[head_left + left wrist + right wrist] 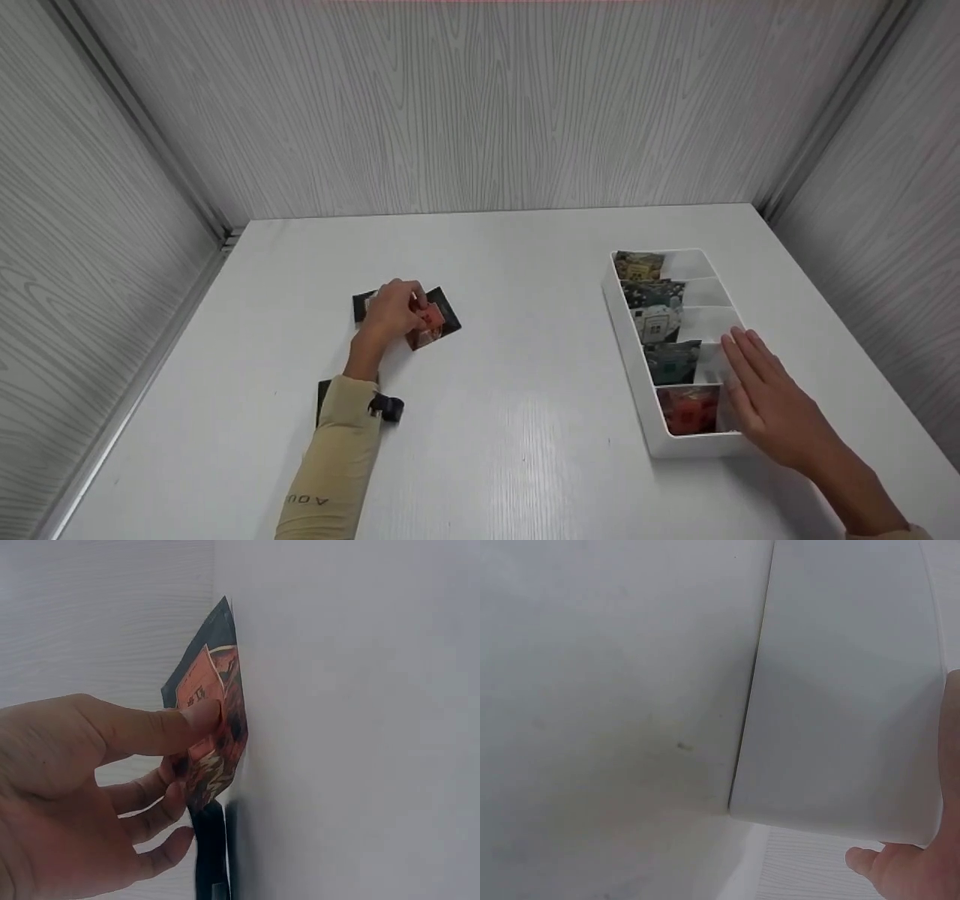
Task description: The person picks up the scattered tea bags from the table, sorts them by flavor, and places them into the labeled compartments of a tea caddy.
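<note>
A black packet [435, 319] carries an orange-red label [202, 679] with red-and-brown patterning, while a white tray [636, 360] displays yellow-brown, grey-white, dark teal and red packets [690, 411]. A khaki sleeve [337, 450] bears dark lettering [307, 499] above a white tabletop [525, 337] and grey walls [480, 112] patterned with wood grain.

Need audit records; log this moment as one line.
left grip: pinches red-black packet | right grip: at white tray's rim | compartments: packets in all
</note>
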Motion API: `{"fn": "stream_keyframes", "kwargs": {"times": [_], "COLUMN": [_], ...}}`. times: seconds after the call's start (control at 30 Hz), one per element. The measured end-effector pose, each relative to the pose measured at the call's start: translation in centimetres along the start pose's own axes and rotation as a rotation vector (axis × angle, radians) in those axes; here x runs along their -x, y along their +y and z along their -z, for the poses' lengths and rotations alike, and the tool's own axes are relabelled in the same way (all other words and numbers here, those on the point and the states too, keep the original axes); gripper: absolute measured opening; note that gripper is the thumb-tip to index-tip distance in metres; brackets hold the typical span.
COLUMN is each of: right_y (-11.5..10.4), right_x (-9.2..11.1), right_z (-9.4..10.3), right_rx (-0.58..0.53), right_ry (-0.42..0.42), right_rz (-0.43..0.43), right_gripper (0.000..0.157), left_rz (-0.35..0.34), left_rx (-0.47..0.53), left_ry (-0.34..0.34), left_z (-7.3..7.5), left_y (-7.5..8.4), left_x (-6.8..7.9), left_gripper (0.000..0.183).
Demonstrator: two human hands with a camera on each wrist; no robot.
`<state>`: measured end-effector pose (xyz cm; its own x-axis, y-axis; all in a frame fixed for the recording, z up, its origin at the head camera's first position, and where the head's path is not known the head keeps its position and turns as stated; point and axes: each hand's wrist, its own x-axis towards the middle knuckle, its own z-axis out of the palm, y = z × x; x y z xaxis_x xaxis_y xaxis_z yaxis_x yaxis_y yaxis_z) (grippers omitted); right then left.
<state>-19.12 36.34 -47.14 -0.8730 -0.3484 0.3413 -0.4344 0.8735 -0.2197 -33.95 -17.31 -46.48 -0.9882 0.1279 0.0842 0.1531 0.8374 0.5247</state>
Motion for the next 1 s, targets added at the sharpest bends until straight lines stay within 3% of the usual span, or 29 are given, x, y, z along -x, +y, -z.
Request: {"fn": "stream_keyframes", "kwargs": {"times": [0.27,0.63,0.87,1.0], "right_y": [-0.2,-0.1,-0.1,0.0], "right_x": [0.0,0.0,0.0,0.0], "right_z": [0.0,0.0,0.0,-0.1], "right_rx": [-0.005,-0.008,-0.013,-0.011], "right_ry": [0.003,0.003,-0.002,0.0], "right_rz": [0.003,0.009,0.005,0.002], "right_gripper": [0.058,0.059,0.058,0.058], "left_rz": [-0.102,-0.206,-0.277,-0.267], "left_rx": [0.188,0.343,0.461,0.524], "left_ry": [-0.08,0.018,0.069,0.04], "left_z": [0.7,1.7,2.0,1.6], "left_y": [0.3,1.5,2.8,3.4], "left_x": [0.1,0.1,0.2,0.1], "left_gripper": [0.022,0.018,0.026,0.027]}}
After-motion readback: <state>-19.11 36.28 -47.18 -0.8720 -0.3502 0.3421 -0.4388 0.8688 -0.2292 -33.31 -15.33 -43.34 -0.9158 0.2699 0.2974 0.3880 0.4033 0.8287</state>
